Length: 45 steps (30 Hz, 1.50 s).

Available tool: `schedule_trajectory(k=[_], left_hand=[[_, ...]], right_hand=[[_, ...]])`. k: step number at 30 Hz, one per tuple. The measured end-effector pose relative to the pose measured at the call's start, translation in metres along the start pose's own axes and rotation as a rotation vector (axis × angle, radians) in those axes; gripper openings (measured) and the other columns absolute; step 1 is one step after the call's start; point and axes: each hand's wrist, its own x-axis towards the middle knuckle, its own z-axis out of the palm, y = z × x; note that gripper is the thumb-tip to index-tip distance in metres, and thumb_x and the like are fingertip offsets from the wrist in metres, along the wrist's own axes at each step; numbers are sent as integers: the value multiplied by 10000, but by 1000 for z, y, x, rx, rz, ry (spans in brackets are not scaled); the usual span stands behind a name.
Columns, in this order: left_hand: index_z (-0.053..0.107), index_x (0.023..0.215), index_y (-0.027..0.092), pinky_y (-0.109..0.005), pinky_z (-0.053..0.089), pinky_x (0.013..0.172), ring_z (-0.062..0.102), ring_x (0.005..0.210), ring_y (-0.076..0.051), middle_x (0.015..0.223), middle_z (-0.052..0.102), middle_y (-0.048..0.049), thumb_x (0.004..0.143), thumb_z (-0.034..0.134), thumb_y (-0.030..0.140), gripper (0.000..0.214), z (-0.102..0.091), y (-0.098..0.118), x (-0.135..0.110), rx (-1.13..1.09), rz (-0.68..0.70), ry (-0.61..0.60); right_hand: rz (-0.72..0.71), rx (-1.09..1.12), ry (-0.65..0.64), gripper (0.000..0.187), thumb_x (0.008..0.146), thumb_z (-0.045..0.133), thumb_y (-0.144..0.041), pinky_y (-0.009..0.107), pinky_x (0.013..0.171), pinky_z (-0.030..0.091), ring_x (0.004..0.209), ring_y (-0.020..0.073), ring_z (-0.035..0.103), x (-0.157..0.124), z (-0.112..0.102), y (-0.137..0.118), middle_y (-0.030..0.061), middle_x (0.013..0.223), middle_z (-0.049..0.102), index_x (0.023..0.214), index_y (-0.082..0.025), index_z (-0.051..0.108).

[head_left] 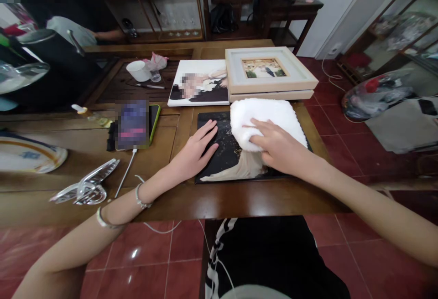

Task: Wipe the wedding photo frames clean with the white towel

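A dark photo print point(219, 162) lies flat on the wooden table point(239, 198) in front of me. My left hand point(196, 151) rests flat on its left edge, fingers stretched out. My right hand point(277, 146) presses down on a white fluffy towel point(267, 119) that covers the print's upper right part; the fingers lie on the cloth and bunch it a little.
Behind the print lie a white picture frame point(270, 73) stacked on another and an unframed photo point(200, 85). A phone point(135, 123) with a charging cable, a small bottle point(91, 114), a plate point(30, 155) and crumpled plastic point(85, 187) sit at left. A white cup point(138, 70) stands farther back.
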Motion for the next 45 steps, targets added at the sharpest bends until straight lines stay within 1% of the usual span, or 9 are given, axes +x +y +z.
schedule_trajectory(k=[4,8,14,19,28,31,34,39,45], left_hand=[[407,1446,141,-504,265,1188,269,1462,-276,1553,347,-154,1004,380,339,485,-1,0,0,4,5,1],[422,1433,121,-497,268,1188,274,1460,-271,1545,356,-168,1003,386,330,479,0,-1,0,14,13,11],[423,1432,109,-490,276,1187,280,1458,-268,1544,356,-172,1002,387,330,485,-1,0,1,15,14,11],[417,1443,149,-518,267,1184,271,1461,-276,1549,356,-149,1002,381,339,481,-1,0,0,2,9,6],[416,1439,127,-512,261,1188,272,1461,-279,1550,349,-164,1004,374,340,486,0,-1,0,8,16,7],[413,1442,143,-521,265,1184,276,1459,-279,1552,350,-156,1004,373,344,484,0,-1,0,10,12,10],[414,1440,137,-517,266,1185,276,1460,-274,1551,352,-157,1004,372,340,482,-1,0,1,19,13,4],[413,1439,136,-511,266,1187,275,1460,-266,1552,351,-154,1006,371,333,478,-1,0,1,26,15,2],[423,1430,108,-494,268,1190,272,1462,-266,1546,354,-172,1004,379,323,480,-1,-1,0,21,19,5]], right_hand=[[-56,82,-35,409,660,473,58,658,1098,320,1417,360,328,-37,-2,-23,134,1448,506,937,-152,688],[-72,99,-86,389,636,507,50,655,1120,287,1434,365,286,-67,-4,-52,127,1480,471,886,-170,708],[-71,101,-96,334,632,542,0,660,1090,337,1410,396,319,-86,-6,-75,119,1489,459,850,-192,706],[-75,120,-75,399,630,498,41,642,1098,340,1407,359,345,-72,-5,-57,110,1459,498,878,-186,713],[-45,50,15,426,653,504,43,608,1091,354,1375,350,406,-9,-2,9,171,1425,523,980,-152,693],[-1,7,2,426,671,499,35,560,1081,381,1355,343,435,9,-2,21,210,1380,551,1017,-132,683],[51,-34,-3,443,689,501,24,531,1084,384,1356,327,437,20,-2,26,200,1382,551,1067,-135,668],[40,-23,32,469,676,485,43,598,1096,343,1382,342,397,14,3,27,191,1379,559,1071,-134,666],[-62,2,7,392,652,481,58,653,1083,347,1393,372,367,-28,-3,8,164,1442,507,924,-139,683]])
